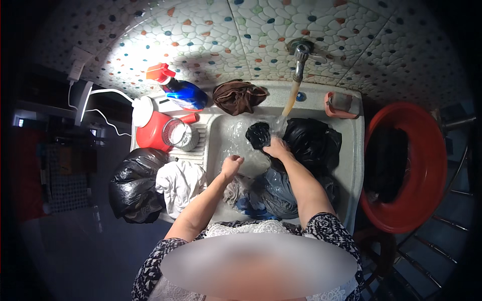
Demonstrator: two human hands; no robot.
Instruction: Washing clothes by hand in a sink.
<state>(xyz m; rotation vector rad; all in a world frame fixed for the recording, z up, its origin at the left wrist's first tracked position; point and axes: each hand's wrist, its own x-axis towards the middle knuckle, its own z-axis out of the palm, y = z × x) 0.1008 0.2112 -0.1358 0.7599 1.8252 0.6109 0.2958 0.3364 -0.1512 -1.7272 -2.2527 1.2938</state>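
Under the running tap my right hand (pixel 278 147) grips a bunched wet black cloth (pixel 258 135). Water from the hose end (pixel 291 101) falls close to its fingers. My left hand (pixel 231 165) hovers over the left part of the basin (pixel 350 146) with its fingers curled, and nothing shows in it. A large dark bundle (pixel 313 141), shiny with wet, lies right of my right hand. Nearer to me, grey-blue wet clothes (pixel 276 192) and a blue patterned cloth (pixel 252 209) lie in the basin, partly behind my forearms.
On the left ledge stand a red jug (pixel 150 129), a glass jar (pixel 182 134) and a blue spray bottle (pixel 186 94). White cloth (pixel 182 184) lies beside a black plastic bag (pixel 135 184). A brown rag (pixel 239 97) and soap dish (pixel 342 105) sit behind; a red tub (pixel 427 165) stands right.
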